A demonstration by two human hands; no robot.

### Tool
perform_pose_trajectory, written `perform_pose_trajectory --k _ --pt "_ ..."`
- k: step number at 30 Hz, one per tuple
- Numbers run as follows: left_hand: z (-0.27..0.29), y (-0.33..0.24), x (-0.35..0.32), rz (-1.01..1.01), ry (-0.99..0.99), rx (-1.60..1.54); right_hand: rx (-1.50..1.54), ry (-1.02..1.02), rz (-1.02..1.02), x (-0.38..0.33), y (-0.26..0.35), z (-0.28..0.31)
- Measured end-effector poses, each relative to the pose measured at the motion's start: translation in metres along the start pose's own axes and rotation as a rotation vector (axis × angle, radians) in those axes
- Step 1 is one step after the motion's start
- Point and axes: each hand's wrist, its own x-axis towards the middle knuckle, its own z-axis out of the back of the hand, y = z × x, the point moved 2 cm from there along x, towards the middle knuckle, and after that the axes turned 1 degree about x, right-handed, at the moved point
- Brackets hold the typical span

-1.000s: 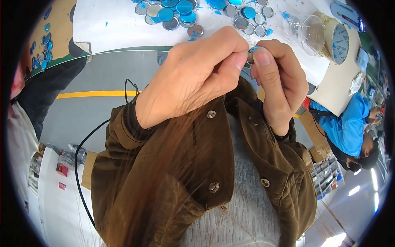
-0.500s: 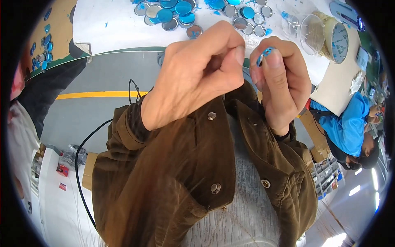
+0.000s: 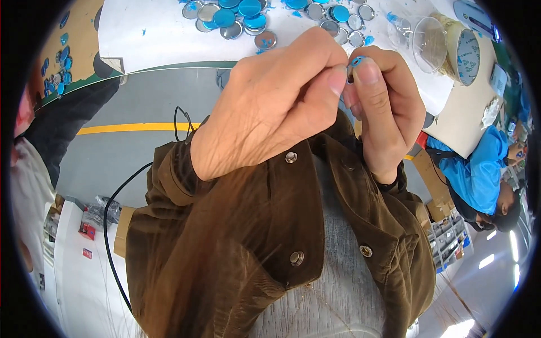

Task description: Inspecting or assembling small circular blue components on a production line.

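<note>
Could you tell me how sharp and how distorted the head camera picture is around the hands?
Head view: left hand and right hand sharp and evenly lit, pinching a small blue piece; the white table's green edge bows; black vignette in the corners.

A small round piece with a bright blue face sits pinched between the fingertips of the left hand and the right hand, raised close in front of the person's chest. Only a sliver of it shows (the rest is buried behind the thumbs), so its full outline cannot be made out; what peeks out is a blue upper edge with a darker bit just under it. It is tilted, its blue side turned up and slightly to the left. The left thumb presses in from the left and the right thumb covers it from the right, both touching it.
</note>
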Motion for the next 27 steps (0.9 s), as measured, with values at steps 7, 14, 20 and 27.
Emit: perform_pose_trajectory --k 7,14,20,27 --pt "0.006 -0.004 0.000 -0.185 -0.004 0.323 -0.158 0.007 0.124 -0.001 -0.002 0.003" --pt "0.005 -0.012 0.002 -0.033 -0.017 0.257 -0.006 0.027 0.098 0.000 -0.002 0.004" --pt "0.002 -0.013 0.004 0.066 -0.036 0.137 0.065 0.020 0.112 0.000 -0.002 0.002" --pt "0.000 -0.007 0.006 0.264 0.038 -0.199 0.239 0.037 -0.117 0.003 -0.004 0.003"
